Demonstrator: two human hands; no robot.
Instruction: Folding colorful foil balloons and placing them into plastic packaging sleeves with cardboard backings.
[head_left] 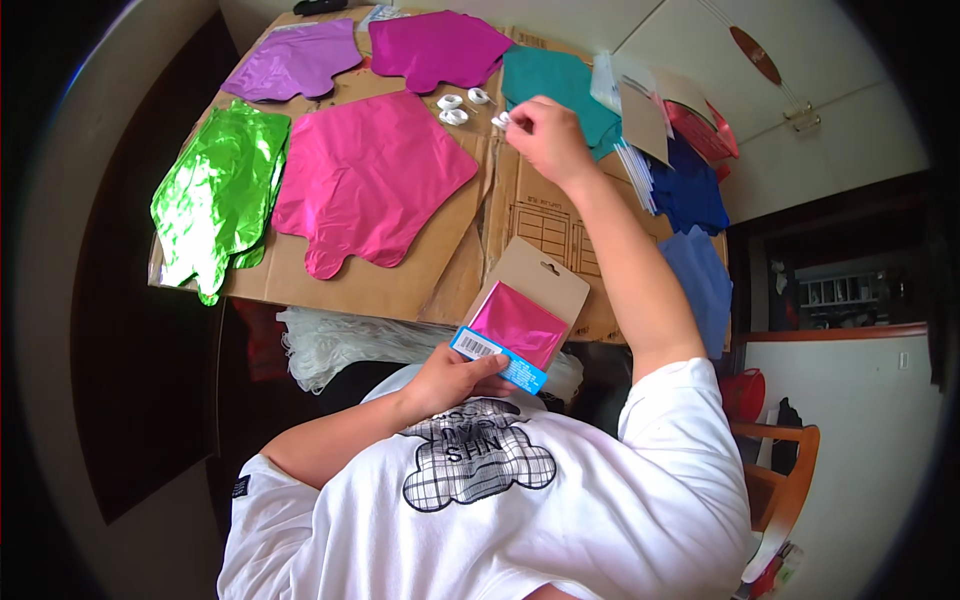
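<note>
So the left hand (450, 378) has its fingers closed round the bottom end of a card pack (548, 272), thumb across the blue label (524, 374). The right hand (552, 142) is reached out far ahead, fingers curled right at a small white roll (499, 121); can't tell if they're actually pinching it or just touching.

The pack sits in front of the person's chest, near the worktop's edge, tilted, with folded pink foil (518, 322) against brown card. Probably weighs next to nothing. Card looks stiff enough to carry by the bottom end, but would likely crease if squeezed hard. The foil is shiny, so my guess is slippery and easy to wrinkle; better to hold card and label together than poke at the film. The roll looks tiny and light, probably prone to rolling off, so a fingertip pinch across its sides seems best.

Further out on the cardboard-covered worktop (440, 270): more white rolls (453, 112), then flat pink (375, 190), green (222, 185) and teal (560, 85) pieces.
</note>
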